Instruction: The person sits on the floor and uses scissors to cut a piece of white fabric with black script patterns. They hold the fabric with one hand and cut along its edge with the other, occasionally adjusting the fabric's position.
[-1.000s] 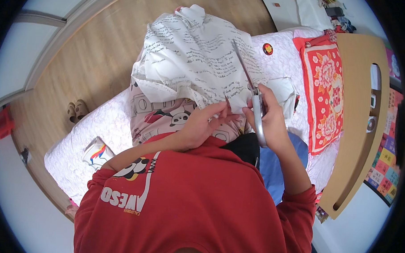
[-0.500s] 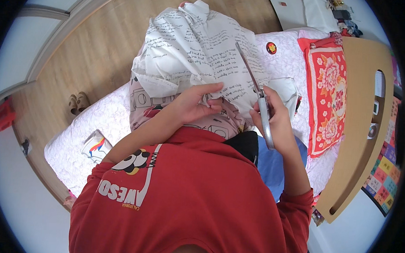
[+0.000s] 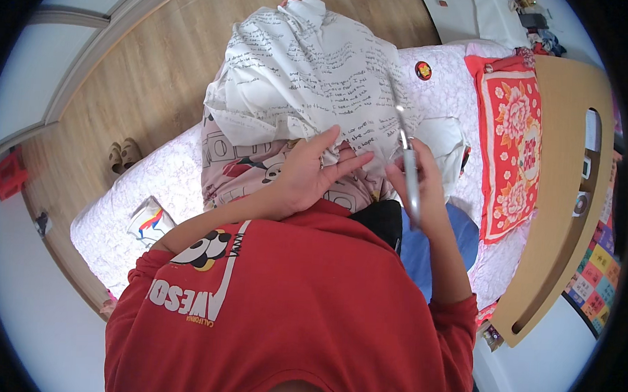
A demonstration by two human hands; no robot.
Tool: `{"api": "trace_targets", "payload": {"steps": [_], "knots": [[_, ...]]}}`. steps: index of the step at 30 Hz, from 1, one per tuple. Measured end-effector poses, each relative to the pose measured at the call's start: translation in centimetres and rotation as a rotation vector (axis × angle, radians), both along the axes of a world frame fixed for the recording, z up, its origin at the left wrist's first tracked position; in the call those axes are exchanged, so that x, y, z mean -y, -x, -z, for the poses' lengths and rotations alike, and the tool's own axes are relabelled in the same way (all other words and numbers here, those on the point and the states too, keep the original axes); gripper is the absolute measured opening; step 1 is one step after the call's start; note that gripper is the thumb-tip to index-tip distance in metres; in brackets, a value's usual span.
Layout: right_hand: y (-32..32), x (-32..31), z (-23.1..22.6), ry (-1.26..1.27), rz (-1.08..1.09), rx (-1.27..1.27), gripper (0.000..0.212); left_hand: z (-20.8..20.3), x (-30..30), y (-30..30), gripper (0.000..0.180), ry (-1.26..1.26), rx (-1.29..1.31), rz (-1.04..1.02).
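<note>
Across my lap is spread a white cloth [image 3: 311, 71] printed with black handwriting-like lines. It lies over pink patterned fabric [image 3: 239, 159]. My left hand [image 3: 311, 172] is palm up at the cloth's near edge, its fingers stretched and apart; it seems to touch the cloth without gripping it. A pair of scissors [image 3: 410, 175] with grey handles is held in my right hand [image 3: 428, 186], at the right side of the cloth. Their blades point away from me over the cloth and look closed together, blurred toward the tip.
I sit on a bed [image 3: 155, 183] with a pale floral sheet. On my right are a red floral pillow [image 3: 506, 147], a small round red-and-black object [image 3: 423, 70] and a wooden headboard [image 3: 559, 198]. A white packet [image 3: 150, 221] lies at left; slippers [image 3: 125, 155] stand on the floor.
My left hand has opened from a bent-finger hold at the cloth's edge, its fingers now stretched. The scissors have turned more upright in my right hand, and their tip has shifted right.
</note>
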State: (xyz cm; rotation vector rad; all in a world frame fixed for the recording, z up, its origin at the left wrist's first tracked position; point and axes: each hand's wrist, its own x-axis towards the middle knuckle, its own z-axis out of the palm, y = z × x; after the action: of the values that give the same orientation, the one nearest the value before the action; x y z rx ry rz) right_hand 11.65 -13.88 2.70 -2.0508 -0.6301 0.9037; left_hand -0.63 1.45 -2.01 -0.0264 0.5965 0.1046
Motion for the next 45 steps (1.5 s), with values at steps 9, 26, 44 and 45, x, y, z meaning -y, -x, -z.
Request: {"api": "trace_targets", "payload": {"steps": [9, 26, 44, 45], "knots": [[1.3, 3.4, -6.8, 0.119, -0.163, -0.71, 0.064, -0.2, 1.6, -0.8, 0.027, -0.142, 0.116, -0.121], [3.1, -2.3, -5.4, 0.293, -0.001, -0.546, 0.055, -1.5, 1.7, -0.7, 0.034, -0.198, 0.052, 0.023], [3.9, -3.9, -5.7, 0.303, 0.065, -0.49, 0.055, -1.1, 1.8, -0.6, 0.03, -0.241, 0.09, 0.026], [3.9, -4.0, -5.7, 0.304, 0.063, -0.491, 0.055, -1.1, 1.9, -0.7, 0.03, -0.242, 0.08, 0.017]]}}
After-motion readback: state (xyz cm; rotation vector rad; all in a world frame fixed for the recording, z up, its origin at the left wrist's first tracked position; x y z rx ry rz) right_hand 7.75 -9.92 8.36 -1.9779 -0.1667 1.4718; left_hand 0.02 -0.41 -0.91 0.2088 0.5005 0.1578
